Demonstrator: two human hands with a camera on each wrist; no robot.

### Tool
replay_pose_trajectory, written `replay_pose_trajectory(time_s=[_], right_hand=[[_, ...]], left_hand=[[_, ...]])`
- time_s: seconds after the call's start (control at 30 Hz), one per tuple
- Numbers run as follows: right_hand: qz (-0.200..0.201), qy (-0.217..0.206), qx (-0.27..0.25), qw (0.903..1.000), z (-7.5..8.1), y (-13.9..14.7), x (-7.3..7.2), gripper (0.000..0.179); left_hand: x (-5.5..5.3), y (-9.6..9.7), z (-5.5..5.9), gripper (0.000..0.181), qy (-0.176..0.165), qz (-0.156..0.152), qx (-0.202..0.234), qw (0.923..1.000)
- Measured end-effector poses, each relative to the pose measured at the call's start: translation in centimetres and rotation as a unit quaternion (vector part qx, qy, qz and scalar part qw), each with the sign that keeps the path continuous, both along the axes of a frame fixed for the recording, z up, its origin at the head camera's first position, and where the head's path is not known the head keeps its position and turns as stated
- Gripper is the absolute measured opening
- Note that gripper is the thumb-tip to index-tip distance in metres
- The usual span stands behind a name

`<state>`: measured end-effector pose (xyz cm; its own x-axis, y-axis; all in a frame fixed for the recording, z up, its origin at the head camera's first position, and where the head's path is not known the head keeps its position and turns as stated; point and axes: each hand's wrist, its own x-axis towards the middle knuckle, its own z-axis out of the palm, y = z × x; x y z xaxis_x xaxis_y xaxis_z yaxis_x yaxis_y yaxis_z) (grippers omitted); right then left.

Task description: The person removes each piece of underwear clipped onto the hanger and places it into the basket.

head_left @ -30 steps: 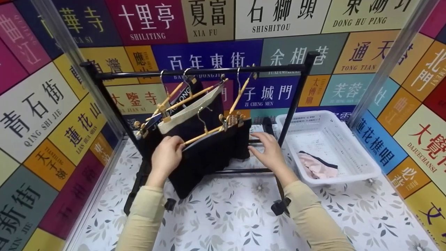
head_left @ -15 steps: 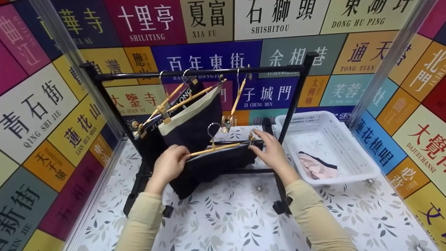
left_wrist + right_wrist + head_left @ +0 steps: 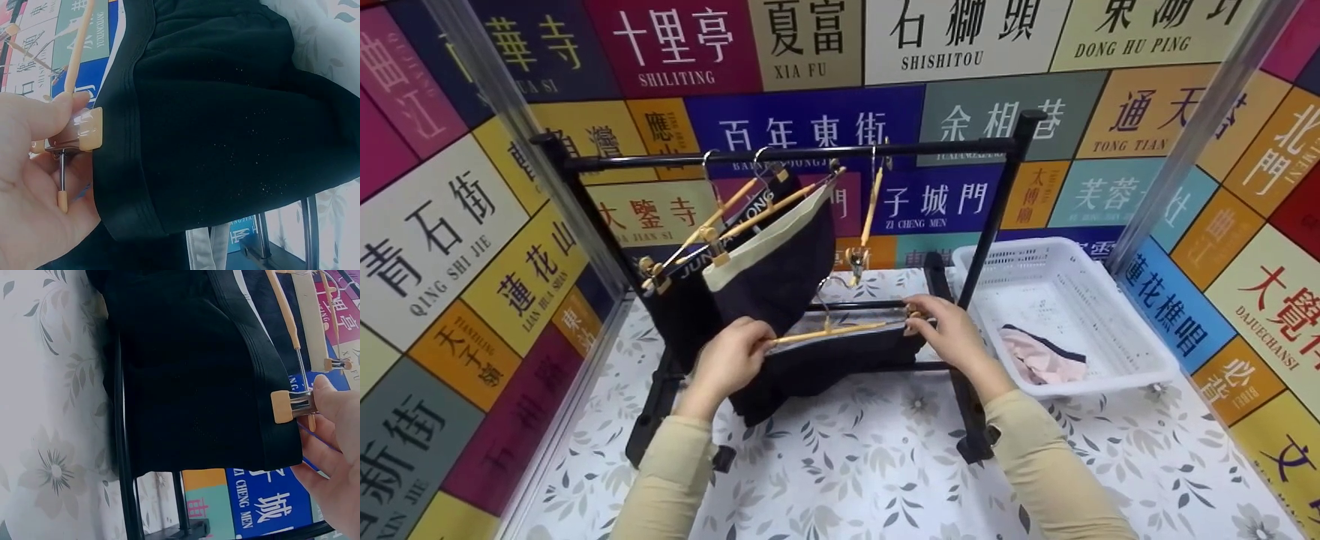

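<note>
My left hand grips the left end of a wooden clip hanger. In the left wrist view my thumb and fingers close round its clip, which bites the waistband of black shorts. At the hanger's other end, my right hand pinches the second clip between thumb and fingers; that clip also holds the waistband. The shorts hang stretched between both clips, low in front of the rack. The hanger's metal hook stands up, apart from the top rail.
Two hangers with dark garments hang at the rack's left; one garment has a cream waistband. A bare clip hanger hangs nearer its middle. At right, a white basket contains a pink cloth piece with dark trim. Floral cloth covers the table.
The hanger with the black shorts has come down and to the right, away from the bare hanger. My right hand has gone from beside the shorts to pinching the right clip.
</note>
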<state>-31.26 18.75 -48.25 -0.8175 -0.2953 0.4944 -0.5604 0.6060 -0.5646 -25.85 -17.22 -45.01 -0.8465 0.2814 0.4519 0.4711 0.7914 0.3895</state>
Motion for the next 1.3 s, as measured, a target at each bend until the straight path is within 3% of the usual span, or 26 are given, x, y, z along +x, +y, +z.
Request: replay_pose_trajectory(time_s=[0.27,0.77,1.03,1.3], right_hand=[[0.019,0.003,-0.016,0.9997,1.3,1.2,1.0,0.027],[0.013,0.063,-0.025,0.9976,3.7,3.2,3.0,0.028],[0.013,0.071,-0.017,0.9973,4.1,4.4,4.2,0.028],[-0.002,0.048,0.013,0.9988,2.8,5.2,4.9,0.029]], left_hand=[[-0.4,0.4,0.5,0.008,0.010,-0.023,0.007,0.9997],[-0.8,1.7,1.6,0.009,0.016,-0.051,0.011,0.9985],[-0.7,2.6,1.3,0.008,0.019,-0.068,0.011,0.9974],[-0.4,3.5,-0.1,0.005,0.010,-0.068,0.003,0.9976]])
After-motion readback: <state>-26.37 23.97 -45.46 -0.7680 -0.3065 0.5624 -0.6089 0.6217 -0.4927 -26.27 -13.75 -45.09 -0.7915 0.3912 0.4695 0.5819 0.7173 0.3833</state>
